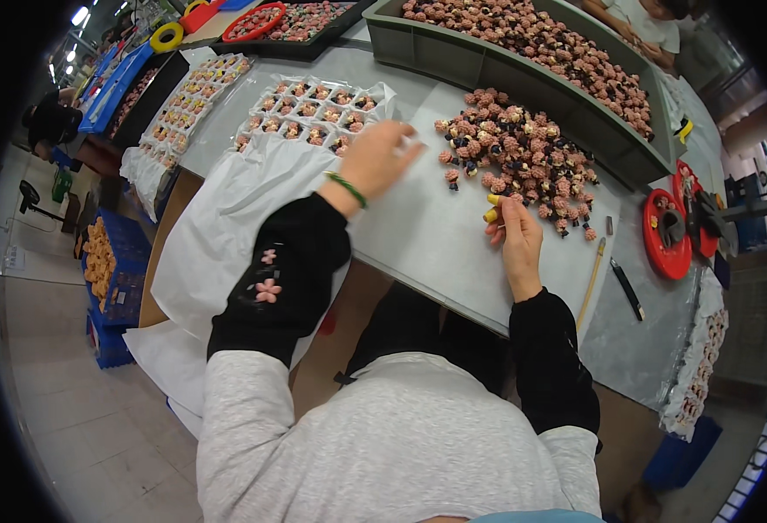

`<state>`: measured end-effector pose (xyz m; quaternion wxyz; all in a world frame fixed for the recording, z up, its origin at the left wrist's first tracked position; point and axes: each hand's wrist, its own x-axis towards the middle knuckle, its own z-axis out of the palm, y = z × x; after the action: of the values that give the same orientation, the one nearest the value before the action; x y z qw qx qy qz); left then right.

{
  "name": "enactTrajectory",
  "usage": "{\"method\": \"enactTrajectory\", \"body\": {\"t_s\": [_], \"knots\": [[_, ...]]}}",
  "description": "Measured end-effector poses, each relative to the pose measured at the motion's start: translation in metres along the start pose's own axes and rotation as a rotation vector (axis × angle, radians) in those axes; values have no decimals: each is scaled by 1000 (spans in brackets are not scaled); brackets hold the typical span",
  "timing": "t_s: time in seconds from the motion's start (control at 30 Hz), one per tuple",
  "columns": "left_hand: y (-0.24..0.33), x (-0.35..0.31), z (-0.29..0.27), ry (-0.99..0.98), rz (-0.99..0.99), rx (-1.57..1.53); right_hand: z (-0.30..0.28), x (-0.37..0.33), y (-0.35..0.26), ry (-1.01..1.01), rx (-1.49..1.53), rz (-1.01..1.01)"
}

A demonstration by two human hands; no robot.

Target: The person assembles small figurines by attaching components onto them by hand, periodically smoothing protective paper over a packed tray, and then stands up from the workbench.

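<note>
Figurines (532, 157) looked like plastic, pretty bumpy tbh. Bin (440, 54) was matt plastic, the red dish (655, 248) kinda glossy plastic, the counter (614, 340) smooth with some sheen. White paper (218, 235) was all crinkly, and the sleeves (301, 253) and shirt (436, 436) were matt cloth.

- Worktable (614, 349), one: grey top, smooth, pale sheeting over part.
- Floor (96, 436), left of worktable: pale grey tiles, faint joint lines.
- Crates (132, 261), blue plastic, stacked on floor left of worktable; tan contents in upper one.
- Ceiling lights (79, 16), white, lit: far beyond worktable's left end.
- Bin (690, 453), blue: low, off worktable's near right corner.
- Metal bar (760, 209), grey: past worktable's right edge.
- Slatted bright patch (754, 466), bluish, window or grating unclear: right of worktable, low.
</note>
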<state>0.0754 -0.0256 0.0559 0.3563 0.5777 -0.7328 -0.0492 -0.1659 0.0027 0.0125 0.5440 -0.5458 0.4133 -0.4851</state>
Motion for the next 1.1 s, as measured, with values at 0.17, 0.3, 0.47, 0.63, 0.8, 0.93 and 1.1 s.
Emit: {"method": "enactTrajectory", "body": {"t_s": [0.17, 0.3, 0.47, 0.63, 0.8, 0.93, 1.1], "knots": [[35, -4, 57, -166, -126, 195, 2, -1, -1, 4, 1, -13], [41, -9, 58, -65, -186, -152, 1, -2, 1, 15, 29, 8], [65, -26, 65, -219, -473, -1273, 6, 3, 1, 45, 46, -41], [61, -42, 80, -202, -474, -1493, 6, 2, 2, 47, 130, -167], [62, -41, 76, -227, -569, -1643, 7, 0, 1, 129, 3, -285], [63, -40, 73, -255, -613, -1681, 7, 1, 1, 129, -15, -308], [67, -36, 71, -220, -641, -1652, 6, 0, 1, 97, -55, -301]]}}
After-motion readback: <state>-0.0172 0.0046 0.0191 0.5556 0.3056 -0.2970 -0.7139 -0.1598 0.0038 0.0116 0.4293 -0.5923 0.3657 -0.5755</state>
